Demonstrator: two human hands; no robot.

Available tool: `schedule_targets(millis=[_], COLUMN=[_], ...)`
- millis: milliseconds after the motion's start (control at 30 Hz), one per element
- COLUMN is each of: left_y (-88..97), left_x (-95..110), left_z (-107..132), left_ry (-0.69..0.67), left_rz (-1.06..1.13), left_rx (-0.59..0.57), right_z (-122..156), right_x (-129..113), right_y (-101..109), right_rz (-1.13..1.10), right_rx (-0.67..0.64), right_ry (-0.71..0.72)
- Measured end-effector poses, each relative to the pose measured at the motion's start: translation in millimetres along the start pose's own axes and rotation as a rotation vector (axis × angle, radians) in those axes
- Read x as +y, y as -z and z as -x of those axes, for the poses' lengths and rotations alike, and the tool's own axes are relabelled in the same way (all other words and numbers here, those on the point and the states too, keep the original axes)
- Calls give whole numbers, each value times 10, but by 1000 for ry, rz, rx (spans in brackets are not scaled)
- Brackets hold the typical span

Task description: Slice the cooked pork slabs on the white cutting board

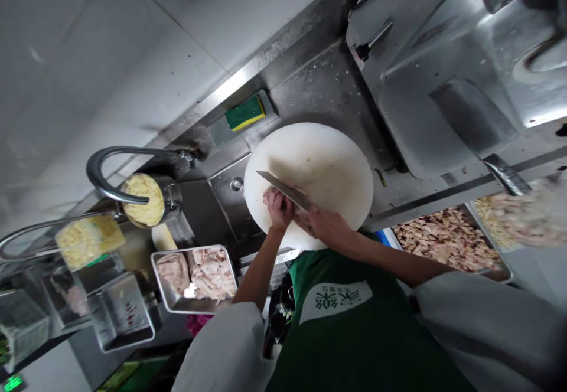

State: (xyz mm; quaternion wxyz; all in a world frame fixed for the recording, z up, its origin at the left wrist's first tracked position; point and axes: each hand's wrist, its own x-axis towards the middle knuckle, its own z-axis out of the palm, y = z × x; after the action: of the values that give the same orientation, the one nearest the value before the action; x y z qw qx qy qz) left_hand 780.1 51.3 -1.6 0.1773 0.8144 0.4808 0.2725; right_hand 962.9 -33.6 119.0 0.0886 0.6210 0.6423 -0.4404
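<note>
A round white cutting board (330,159) lies on the steel counter. My left hand (280,208) is closed, its fingers pressing down a pale piece of meat (269,193) at the board's near edge. My right hand (328,226) grips the handle of a long knife (283,189). The blade runs across the board right beside my left fingers and touches the meat. Both white-sleeved arms reach in from below, over a green apron.
A steel tray of pale meat slices (199,274) sits left of me, and a tray of chopped meat (443,238) sits to the right. A green-yellow sponge (244,113), a curved faucet (115,167), a pot of yellow shreds (144,200) and steel containers (124,312) stand nearby. A steel machine (443,85) stands behind the board.
</note>
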Motion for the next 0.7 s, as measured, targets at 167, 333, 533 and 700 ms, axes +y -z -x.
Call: schedule_targets(millis=[167,333,533,700], left_y=[-26,-16,5,54], left_x=[-19,-16,23,67], left_z=[11,25,4,-35], left_ry=[-13,51,64,89], left_rz=[21,-19,40,14], left_rx=[-3,-34,-16,-16], right_z=[311,-45,-529,-381], right_x=[208,26,135,605], right_y=[-177,-110,92,272], right_rz=[55,23,-32,-49], right_rx=[-77,-29,80,145], right_ry=[-19,-13,68,135])
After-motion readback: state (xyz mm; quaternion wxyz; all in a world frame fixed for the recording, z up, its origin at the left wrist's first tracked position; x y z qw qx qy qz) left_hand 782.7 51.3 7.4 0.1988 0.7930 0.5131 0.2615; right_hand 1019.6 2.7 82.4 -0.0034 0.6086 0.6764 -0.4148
